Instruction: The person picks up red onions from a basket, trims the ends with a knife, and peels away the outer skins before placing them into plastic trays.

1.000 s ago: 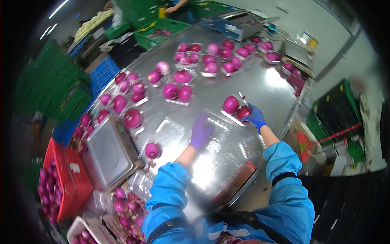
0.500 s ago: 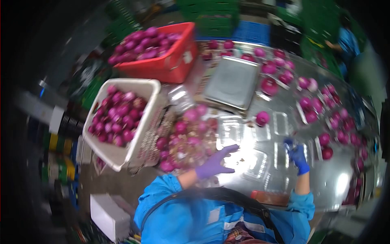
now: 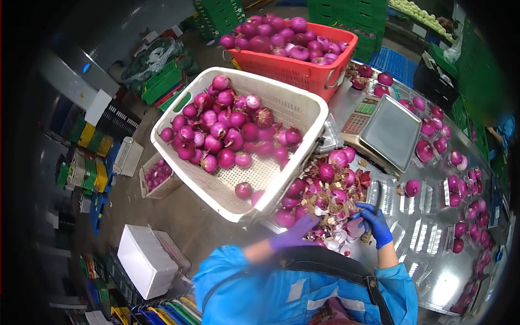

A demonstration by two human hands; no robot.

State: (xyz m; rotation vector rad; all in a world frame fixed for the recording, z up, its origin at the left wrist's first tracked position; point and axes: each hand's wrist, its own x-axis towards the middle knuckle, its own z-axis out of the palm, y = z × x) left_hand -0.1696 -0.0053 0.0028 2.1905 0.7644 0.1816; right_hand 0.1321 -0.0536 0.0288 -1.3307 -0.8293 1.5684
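Note:
My left hand, in a purple glove and blurred, reaches with its fingers stretched out to the near left edge of a pile of red onions and loose peelings. Across the pile, my right hand in a blue glove has its fingers wrapped round a knife, its dark narrow blade pointing up and away from me. A large white basket, part full of red onions, stands tilted beside the pile to the left.
Behind the white basket is a red crate heaped with onions. A weighing scale stands past the pile. Clear plastic trays and packed onions cover the metal table's right side. A person's blue sleeve shows far right.
The view has swung left, bringing the baskets nearer the middle. My right hand has moved from the plastic trays to the onion pile. My left hand has come to the pile's near edge.

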